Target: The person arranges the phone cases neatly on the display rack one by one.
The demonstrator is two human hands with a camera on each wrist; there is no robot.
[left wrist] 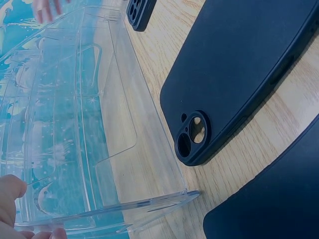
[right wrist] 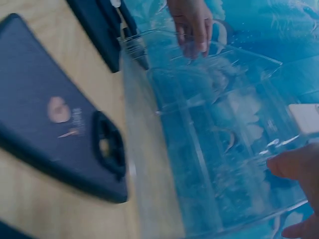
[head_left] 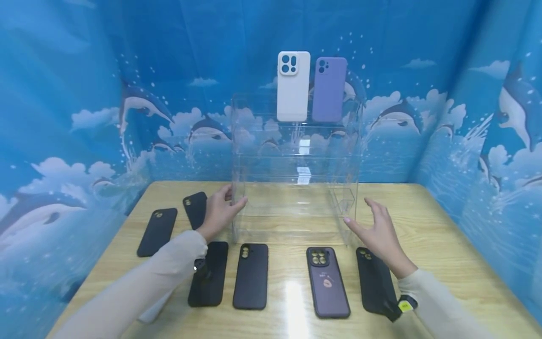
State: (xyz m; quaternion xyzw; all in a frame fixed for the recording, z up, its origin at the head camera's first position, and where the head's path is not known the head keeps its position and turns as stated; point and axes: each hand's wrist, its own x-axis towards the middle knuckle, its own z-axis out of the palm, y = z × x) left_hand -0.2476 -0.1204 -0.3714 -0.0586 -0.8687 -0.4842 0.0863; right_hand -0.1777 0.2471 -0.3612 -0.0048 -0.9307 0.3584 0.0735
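Observation:
A clear acrylic tiered stand (head_left: 296, 188) stands on the table, with a white phone case (head_left: 293, 89) and a purple phone case (head_left: 330, 89) upright on its top tier. My left hand (head_left: 220, 209) is at the stand's left side panel, thumb on the inner side and fingers on the outer. In the left wrist view the thumb (left wrist: 12, 191) shows apart from the panel edge. My right hand (head_left: 378, 230) is spread beside the right side panel, thumb and fingers wide apart, holding nothing. Its thumb (right wrist: 286, 164) overlaps the stand in the right wrist view.
Along the front lie a dark case with a small picture (head_left: 329, 287), a black case (head_left: 251, 278) and another black case (head_left: 374, 282) under the right wrist. More black cases (head_left: 157, 230) lie at left. A pale object (head_left: 154, 308) shows beneath the left sleeve. A dolphin-print curtain (head_left: 203, 42) surrounds the table.

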